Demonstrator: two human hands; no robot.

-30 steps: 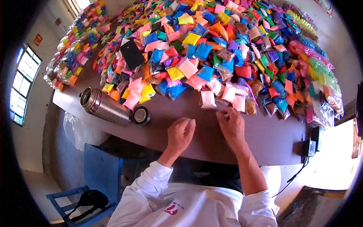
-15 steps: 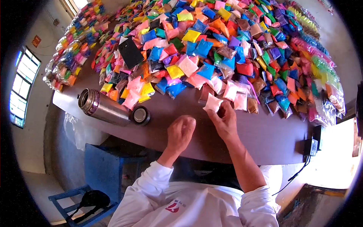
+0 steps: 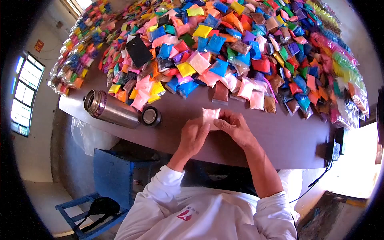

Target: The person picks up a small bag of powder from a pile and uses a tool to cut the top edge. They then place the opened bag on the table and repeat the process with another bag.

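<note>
A small pale pink packet [image 3: 210, 115], pillow-shaped and in clear plastic, is held up between both hands over the near part of the table. My right hand [image 3: 237, 127] pinches its right side between thumb and fingers. On its lower left edge, my left hand [image 3: 193, 137] grips with the thumb in front, the other fingers partly hidden behind. Just beyond lies the edge of a large heap of colourful packets [image 3: 219, 68]; a brown packet [image 3: 220, 93] and a pink packet [image 3: 256, 100] are nearest.
To the left, an open steel flask [image 3: 116, 110] lies on its side, its lid [image 3: 151, 116] beside it. A black phone-like slab [image 3: 138, 51] rests on the heap. A black power adapter [image 3: 333, 151] hangs at the table's right edge. A blue chair [image 3: 114, 172] stands at lower left.
My right hand has brought the pale pink packet left and slightly down towards me. My left hand has moved to meet it and now grips its left side. The camera view has shifted slightly.
</note>
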